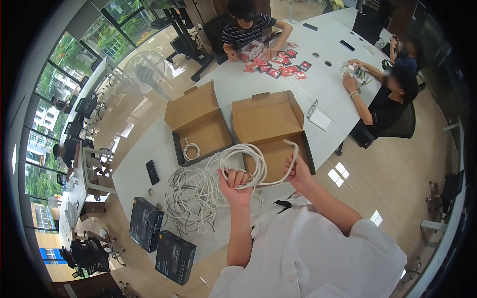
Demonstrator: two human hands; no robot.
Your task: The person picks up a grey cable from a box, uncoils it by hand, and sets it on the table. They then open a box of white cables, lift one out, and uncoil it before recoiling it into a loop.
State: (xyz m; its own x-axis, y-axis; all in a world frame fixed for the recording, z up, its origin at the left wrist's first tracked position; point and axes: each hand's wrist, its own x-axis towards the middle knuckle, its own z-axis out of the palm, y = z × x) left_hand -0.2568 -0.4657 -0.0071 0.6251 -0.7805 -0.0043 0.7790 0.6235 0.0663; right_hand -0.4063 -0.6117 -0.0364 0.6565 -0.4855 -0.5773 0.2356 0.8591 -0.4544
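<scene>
My left hand [235, 186] is closed around a coil of white cable [259, 166], which is wound in several loops and held above the table. In my right hand [298, 173] is a length of the same cable, its end sticking up past the fingers. Just left of my left hand lies a tangled heap of white cables [191, 198]. Behind my hands stand two open cardboard boxes, the right box [268, 119] partly hidden by the coil. The left box [196, 111] has a small white cable coil [191, 150] inside.
Two dark product boxes [175, 258] lie at the table's near left edge. A black phone [152, 172] and a tape roll [151, 192] are near the heap. Across the table, a person [248, 30] handles red packets [278, 67]. Another person [387, 94] sits at right, near glasses [312, 108].
</scene>
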